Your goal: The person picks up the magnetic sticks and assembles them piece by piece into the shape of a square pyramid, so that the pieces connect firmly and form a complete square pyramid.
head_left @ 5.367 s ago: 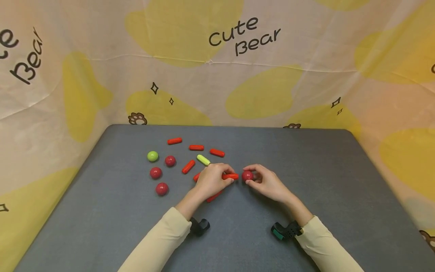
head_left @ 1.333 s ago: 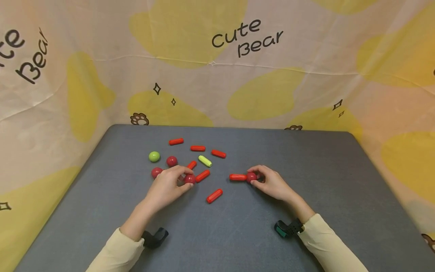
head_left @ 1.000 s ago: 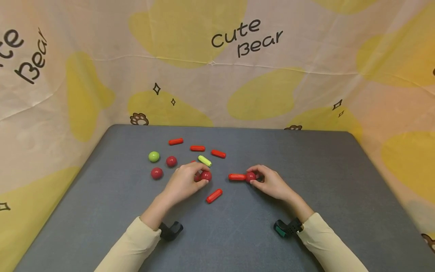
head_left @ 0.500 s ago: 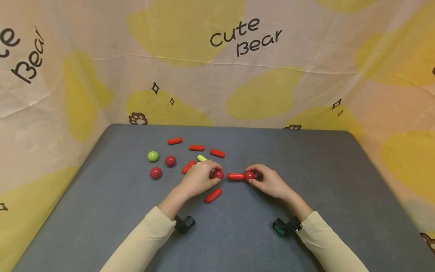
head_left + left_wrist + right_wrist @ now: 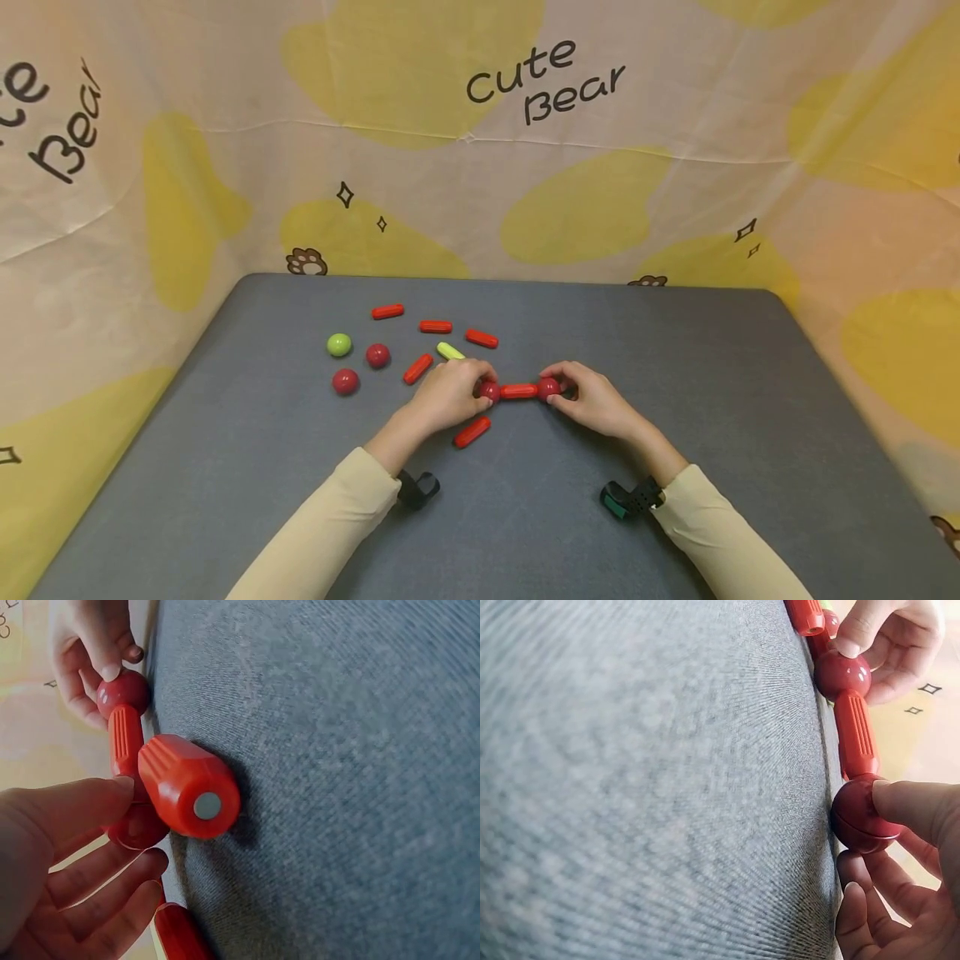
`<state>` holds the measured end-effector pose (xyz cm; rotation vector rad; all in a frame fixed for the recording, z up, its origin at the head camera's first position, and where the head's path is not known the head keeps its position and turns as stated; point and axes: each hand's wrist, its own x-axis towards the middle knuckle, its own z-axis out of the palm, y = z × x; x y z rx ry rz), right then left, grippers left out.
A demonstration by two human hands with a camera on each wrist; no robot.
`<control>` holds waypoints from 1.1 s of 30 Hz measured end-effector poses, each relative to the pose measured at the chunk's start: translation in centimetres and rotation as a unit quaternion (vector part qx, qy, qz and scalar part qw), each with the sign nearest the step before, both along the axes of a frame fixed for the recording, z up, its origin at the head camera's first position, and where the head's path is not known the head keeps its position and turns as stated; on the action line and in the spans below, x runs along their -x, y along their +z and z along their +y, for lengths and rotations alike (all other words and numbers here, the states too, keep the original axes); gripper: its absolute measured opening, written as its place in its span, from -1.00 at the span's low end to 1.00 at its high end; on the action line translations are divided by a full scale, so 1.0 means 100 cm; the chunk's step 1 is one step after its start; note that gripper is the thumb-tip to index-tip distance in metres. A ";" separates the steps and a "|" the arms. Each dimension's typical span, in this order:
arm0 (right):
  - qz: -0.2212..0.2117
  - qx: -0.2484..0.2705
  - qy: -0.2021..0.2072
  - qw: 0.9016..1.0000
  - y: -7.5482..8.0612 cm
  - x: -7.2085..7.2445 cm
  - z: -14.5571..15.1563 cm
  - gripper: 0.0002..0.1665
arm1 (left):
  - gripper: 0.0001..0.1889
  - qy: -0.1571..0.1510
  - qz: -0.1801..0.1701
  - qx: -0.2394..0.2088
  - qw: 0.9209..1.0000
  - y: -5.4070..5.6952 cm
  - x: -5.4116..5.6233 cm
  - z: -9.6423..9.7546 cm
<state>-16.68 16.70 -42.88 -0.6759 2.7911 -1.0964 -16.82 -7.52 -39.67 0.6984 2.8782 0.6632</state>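
Red rod, newly bridging left ball, pinched by left hand, and right ball, pinched by right hand: both ends now taken.

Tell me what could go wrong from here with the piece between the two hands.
The left hand and right hand pinch dark red balls at either end of one red rod; an uneven pull might part them. The loose red rod close by the left hand could get knocked. The unheld lime-green ball might roll if bumped.
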 end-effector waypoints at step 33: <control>-0.085 -0.024 0.079 0.993 0.012 -0.013 -0.012 -0.73 | -0.74 -0.045 -0.001 -0.023 0.999 0.000 0.011 0.018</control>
